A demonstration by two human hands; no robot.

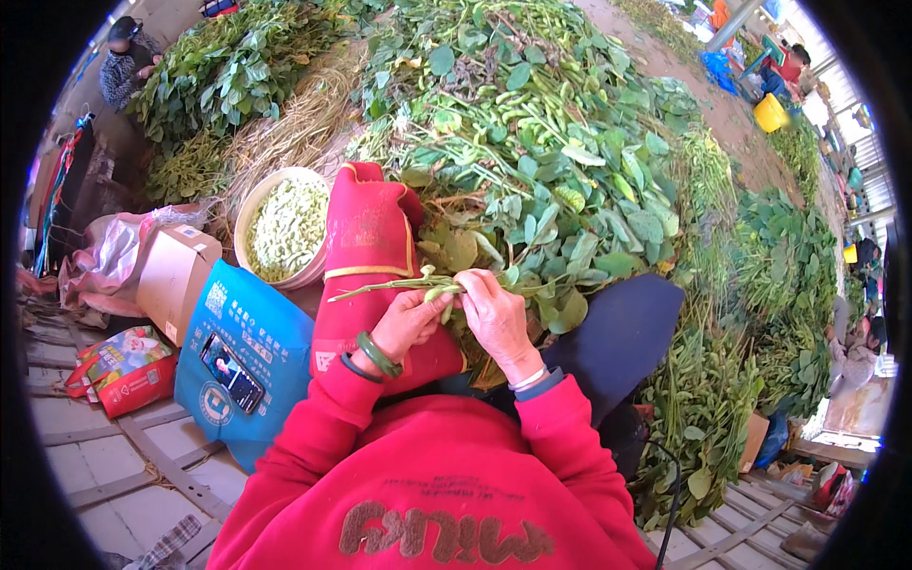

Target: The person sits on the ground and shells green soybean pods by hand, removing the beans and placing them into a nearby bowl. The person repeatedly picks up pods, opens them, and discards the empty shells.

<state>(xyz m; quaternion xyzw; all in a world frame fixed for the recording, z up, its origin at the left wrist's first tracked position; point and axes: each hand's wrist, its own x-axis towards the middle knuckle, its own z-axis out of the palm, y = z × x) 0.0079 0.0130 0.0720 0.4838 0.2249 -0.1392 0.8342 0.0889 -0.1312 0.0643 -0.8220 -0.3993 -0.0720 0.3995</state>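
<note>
Over my lap, both hands meet at a green bean-plant stem [377,286]. My left hand [407,324], with a green bangle at its wrist, pinches a plump green pod [443,291] at the stem. The fingers of my right hand [491,317] are closed on the stem just to the right, and the far end of that stem is lost among leaves. A red cloth [370,235] with yellow trim covers my left leg beneath the hands. Beyond the knees spreads a large heap of leafy bean plants [527,164], with many pods still attached.
At left stands a pale bucket [244,221] filled with light green pods [288,224]. Nearby are a cardboard box [174,274], a blue bag [235,328] with a phone [231,372] on it, and a red bag [128,370]. A person [125,68] sits at upper left; others are at right.
</note>
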